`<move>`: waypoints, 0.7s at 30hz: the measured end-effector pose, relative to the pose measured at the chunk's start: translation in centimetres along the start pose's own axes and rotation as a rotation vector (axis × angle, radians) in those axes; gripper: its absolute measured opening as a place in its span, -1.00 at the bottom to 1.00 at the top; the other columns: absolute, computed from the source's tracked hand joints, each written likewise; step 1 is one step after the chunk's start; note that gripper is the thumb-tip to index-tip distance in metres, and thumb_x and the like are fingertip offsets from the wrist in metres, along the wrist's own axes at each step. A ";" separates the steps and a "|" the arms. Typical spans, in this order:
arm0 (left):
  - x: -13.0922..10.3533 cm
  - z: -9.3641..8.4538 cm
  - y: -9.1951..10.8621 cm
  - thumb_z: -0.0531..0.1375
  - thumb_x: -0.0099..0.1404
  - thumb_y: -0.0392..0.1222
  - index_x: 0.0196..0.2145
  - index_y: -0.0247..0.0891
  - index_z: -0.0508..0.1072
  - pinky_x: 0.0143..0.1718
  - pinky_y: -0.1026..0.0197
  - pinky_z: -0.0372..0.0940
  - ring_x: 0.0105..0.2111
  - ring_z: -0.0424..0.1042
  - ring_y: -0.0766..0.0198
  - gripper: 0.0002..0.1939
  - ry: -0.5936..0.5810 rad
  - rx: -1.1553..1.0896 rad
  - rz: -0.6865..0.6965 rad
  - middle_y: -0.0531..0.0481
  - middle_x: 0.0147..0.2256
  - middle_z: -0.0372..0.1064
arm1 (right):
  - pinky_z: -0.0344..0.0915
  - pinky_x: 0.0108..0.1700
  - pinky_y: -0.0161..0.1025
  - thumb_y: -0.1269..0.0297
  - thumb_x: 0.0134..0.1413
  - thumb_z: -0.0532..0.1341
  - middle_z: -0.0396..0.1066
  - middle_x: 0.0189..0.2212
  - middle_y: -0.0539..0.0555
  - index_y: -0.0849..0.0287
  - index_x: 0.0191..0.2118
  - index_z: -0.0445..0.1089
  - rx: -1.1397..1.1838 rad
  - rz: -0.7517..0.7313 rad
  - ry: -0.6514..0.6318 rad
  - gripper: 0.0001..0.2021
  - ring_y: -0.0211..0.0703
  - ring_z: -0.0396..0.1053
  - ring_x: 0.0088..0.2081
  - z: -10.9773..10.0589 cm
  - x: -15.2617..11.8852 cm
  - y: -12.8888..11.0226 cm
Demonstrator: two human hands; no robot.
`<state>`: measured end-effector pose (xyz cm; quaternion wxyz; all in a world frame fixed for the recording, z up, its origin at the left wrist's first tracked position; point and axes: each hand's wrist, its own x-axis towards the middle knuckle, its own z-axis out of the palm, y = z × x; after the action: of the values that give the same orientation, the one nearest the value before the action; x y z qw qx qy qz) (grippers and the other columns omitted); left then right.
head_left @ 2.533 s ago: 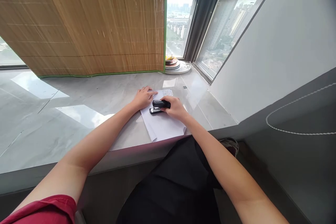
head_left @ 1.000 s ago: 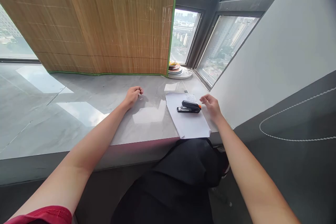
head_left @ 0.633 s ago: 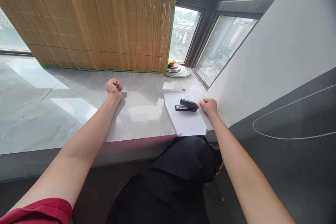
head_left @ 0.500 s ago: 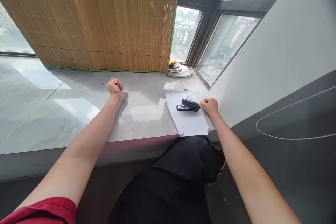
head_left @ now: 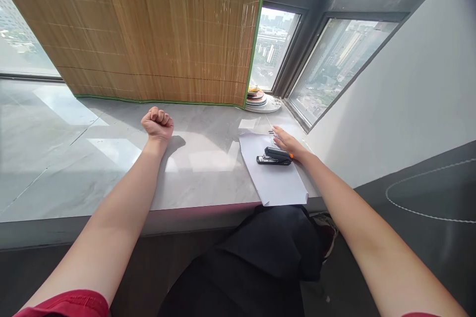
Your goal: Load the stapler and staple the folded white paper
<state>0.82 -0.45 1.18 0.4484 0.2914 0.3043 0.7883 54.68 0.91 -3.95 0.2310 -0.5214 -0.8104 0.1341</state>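
Note:
My left hand (head_left: 157, 123) is closed in a fist just above the grey marble-look sill, with nothing showing between its fingers. My right hand (head_left: 288, 141) is open, its fingers stretched out over the far right corner of a white sheet of paper (head_left: 278, 183). It partly covers a small pale patterned item lying there. Close to the right wrist, a black stapler (head_left: 275, 156) with an orange spot at its end lies on the sheet. Small dark marks or bits show by the fingertips, too small to name.
A bamboo blind (head_left: 167, 34) with green edging hangs over the back of the sill (head_left: 208, 183). Stacked plates (head_left: 260, 100) stand in the window corner. A small white slip (head_left: 248, 124) lies beyond the paper. The white wall (head_left: 409, 84) borders the right side.
My right hand has opened from a fist and reached forward past the stapler. My left fist has turned and lifted a little. The view has shifted slightly.

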 end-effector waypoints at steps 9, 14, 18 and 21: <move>0.7 -0.7 0.9 0.07 0.48 -0.29 -0.45 -0.16 -0.16 -0.52 0.15 -0.22 -0.56 -0.28 0.29 -0.55 0.009 -0.099 0.100 0.12 -0.53 -0.38 | -0.13 0.53 0.58 0.11 0.53 -0.08 -0.06 0.62 0.38 0.24 0.59 0.10 -0.341 0.090 -0.203 -0.34 0.28 -0.07 0.63 3.4 3.0 -2.0; 1.4 -1.2 1.1 0.00 0.51 -0.40 -0.46 -0.17 -0.24 -0.53 0.14 -0.29 -0.56 -0.42 0.30 -0.51 -0.091 -0.400 0.122 0.14 -0.52 -0.49 | -0.19 0.58 0.50 0.14 0.54 -0.13 -0.16 0.64 0.31 0.29 0.63 0.00 -0.361 0.091 -0.254 -0.31 0.27 -0.15 0.64 6.5 5.7 -9.3; 2.4 -3.3 2.6 -0.08 0.56 -0.42 -0.48 -0.18 -0.27 -0.58 0.21 -0.34 -0.52 -0.51 0.32 -0.51 -0.138 -0.614 0.239 0.15 -0.49 -0.57 | -0.22 0.59 0.50 0.17 0.55 -0.11 -0.19 0.65 0.25 0.26 0.64 -0.01 -0.323 0.039 -0.281 -0.32 0.22 -0.17 0.65 10.3 8.5 -17.1; 3.2 -5.4 3.9 -0.09 0.53 -0.48 -0.47 -0.19 -0.27 -0.60 0.24 -0.34 -0.51 -0.52 0.32 -0.52 -0.132 -0.721 0.371 0.15 -0.47 -0.58 | -0.29 0.58 0.54 0.16 0.58 -0.11 -0.21 0.66 0.19 0.17 0.64 0.00 -0.245 -0.048 -0.275 -0.36 0.17 -0.21 0.66 13.2 10.3 -22.4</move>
<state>-6.62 -0.38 1.19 0.3907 0.2154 -0.0783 0.8915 26.78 1.14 -2.66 0.0559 -0.5030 -0.8567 0.0992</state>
